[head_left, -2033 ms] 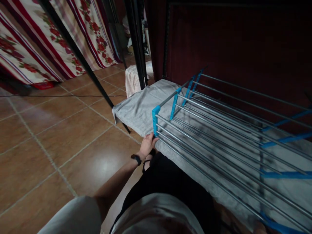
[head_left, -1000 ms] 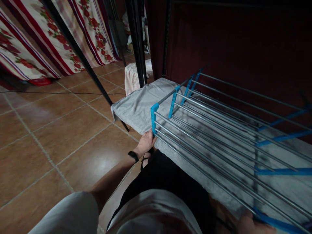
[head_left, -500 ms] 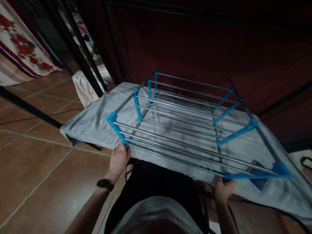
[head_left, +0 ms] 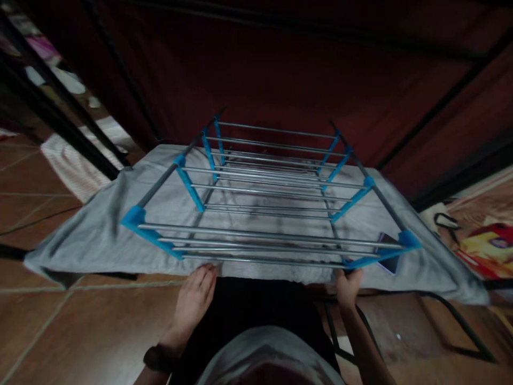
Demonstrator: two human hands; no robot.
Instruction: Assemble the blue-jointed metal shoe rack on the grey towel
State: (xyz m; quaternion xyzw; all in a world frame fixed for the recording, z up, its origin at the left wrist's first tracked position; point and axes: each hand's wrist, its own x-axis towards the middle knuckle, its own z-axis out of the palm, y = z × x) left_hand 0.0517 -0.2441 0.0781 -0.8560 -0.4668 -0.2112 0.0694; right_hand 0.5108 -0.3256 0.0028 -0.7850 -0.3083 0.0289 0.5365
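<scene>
A shoe rack [head_left: 256, 233] of thin metal tubes and blue plastic brackets lies on a grey cloth [head_left: 120, 224] spread over a low table. Its nearest row of tubes runs along the cloth's front edge. My right hand [head_left: 348, 286] is closed at the front right blue bracket [head_left: 374, 259], fingertips partly hidden beneath it. At the cloth's front edge, just inside the front left bracket [head_left: 154, 235], is my left hand [head_left: 195, 297], its fingers together and curled; blur hides what they grip. A phone [head_left: 389, 263] rests on the cloth behind the right bracket.
A dark red panel [head_left: 256, 69] rises behind the table. Black metal bars [head_left: 52, 107] slant at the left, beside a striped cloth [head_left: 76, 160] on the tiled floor. A chair frame [head_left: 460, 321] stands at lower right, with a colourful bag [head_left: 487, 248] farther right.
My view has swung right, so the rack appears farther left and squarer to me. My left hand has moved inward from the rack's front left corner. My right hand stays at the right bracket.
</scene>
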